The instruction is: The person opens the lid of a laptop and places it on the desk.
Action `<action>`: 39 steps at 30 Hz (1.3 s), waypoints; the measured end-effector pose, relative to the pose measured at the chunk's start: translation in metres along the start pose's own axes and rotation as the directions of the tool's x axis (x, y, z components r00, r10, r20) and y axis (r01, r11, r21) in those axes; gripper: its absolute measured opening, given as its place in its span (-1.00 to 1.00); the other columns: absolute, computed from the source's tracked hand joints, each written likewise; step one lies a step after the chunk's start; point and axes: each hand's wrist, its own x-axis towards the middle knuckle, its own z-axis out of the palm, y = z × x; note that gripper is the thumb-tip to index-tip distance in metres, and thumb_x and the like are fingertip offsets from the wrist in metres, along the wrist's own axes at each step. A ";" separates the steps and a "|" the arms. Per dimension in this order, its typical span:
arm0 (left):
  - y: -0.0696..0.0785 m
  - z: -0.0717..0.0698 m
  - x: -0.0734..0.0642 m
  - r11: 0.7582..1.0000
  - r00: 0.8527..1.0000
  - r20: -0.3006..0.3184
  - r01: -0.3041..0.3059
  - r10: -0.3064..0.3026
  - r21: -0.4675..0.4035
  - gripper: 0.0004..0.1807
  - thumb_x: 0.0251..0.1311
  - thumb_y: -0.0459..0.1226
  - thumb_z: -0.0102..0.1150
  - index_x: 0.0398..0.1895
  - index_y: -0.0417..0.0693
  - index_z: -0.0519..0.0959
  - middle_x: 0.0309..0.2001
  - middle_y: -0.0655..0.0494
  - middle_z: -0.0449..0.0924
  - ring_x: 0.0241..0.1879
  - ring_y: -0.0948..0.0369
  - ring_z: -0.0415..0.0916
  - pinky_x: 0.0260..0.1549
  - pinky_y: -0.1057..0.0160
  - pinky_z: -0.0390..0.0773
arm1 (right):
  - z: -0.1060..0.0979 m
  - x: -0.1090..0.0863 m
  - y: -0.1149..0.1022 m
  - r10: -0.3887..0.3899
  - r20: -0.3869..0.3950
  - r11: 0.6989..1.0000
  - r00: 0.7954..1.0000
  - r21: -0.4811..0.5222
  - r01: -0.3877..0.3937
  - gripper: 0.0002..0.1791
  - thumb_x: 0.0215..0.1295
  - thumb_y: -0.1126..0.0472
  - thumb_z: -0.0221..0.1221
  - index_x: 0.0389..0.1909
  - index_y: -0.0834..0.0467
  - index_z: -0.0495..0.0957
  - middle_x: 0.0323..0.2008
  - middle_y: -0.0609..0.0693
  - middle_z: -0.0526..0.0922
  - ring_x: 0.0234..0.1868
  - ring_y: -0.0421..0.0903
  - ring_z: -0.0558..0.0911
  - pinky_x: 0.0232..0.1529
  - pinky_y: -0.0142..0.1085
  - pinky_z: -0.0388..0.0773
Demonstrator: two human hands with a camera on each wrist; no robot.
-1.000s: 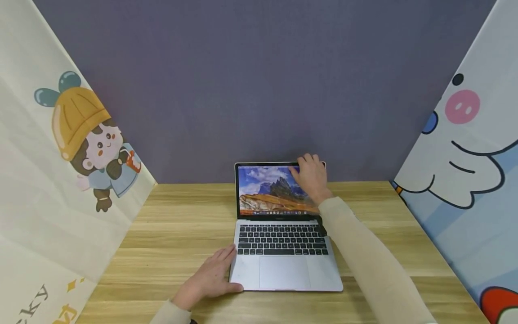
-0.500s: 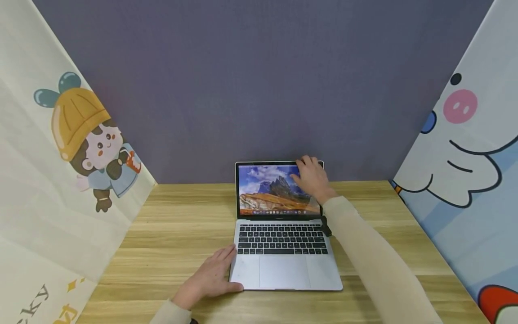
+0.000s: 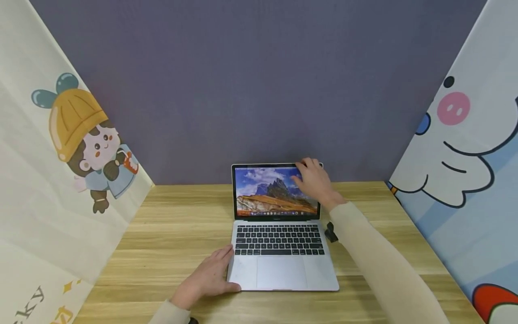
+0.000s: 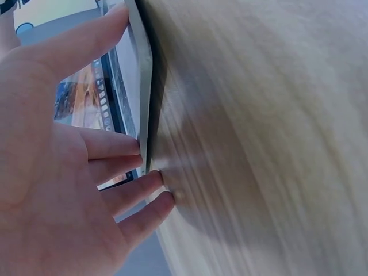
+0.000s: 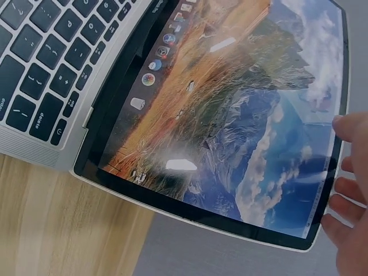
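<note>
A silver laptop lies unfolded on the wooden table, its screen raised and lit with a mountain picture. At the front left corner of the base rests my left hand, fingers spread along the side edge and thumb at the front edge. The left wrist view shows the fingertips of this left hand right at the base's edge, fairly straight. My right hand grips the top right of the screen. In the right wrist view, its thumb is on the dark bezel and the other fingers go around the edge.
Behind the table stands a dark grey-blue panel. White printed sheets with cartoon figures line the left side and right side. A small black item shows beside my right sleeve.
My right wrist and sleeve have shifted slightly right, and the right thumb sits a little lower on the screen. The head view has drifted slightly. My left hand keeps its place on the laptop.
</note>
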 end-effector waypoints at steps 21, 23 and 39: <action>0.005 -0.001 0.008 1.000 0.997 -0.073 0.024 -0.025 -0.008 -0.05 0.16 0.07 0.39 0.42 -0.42 0.33 0.46 -0.32 0.25 0.40 -0.26 0.26 0.32 -0.28 0.31 | -0.002 -0.074 0.004 0.048 -0.094 0.991 0.994 0.130 -0.036 -0.46 0.48 0.03 0.18 0.20 0.41 0.54 0.14 0.35 0.55 0.19 0.28 0.49 0.24 0.17 0.43; 0.005 0.000 0.008 1.000 0.996 -0.086 0.025 -0.025 -0.002 -0.07 0.17 0.06 0.39 0.41 -0.43 0.33 0.45 -0.33 0.26 0.39 -0.26 0.28 0.31 -0.29 0.33 | 0.000 -0.083 0.004 0.057 -0.101 0.989 0.993 0.141 -0.042 -0.46 0.47 0.03 0.19 0.19 0.42 0.54 0.11 0.36 0.57 0.16 0.29 0.51 0.22 0.17 0.44; 0.004 -0.002 0.012 0.993 0.948 -0.316 0.063 -0.029 0.095 -0.19 0.34 0.05 0.25 0.40 -0.40 0.34 0.37 -0.35 0.36 0.36 -0.23 0.33 0.32 -0.24 0.34 | 0.014 -0.147 -0.001 0.105 -0.045 0.974 0.993 0.204 -0.094 -0.36 0.43 -0.05 0.23 0.26 0.40 0.50 0.22 0.39 0.52 0.26 0.35 0.46 0.28 0.23 0.38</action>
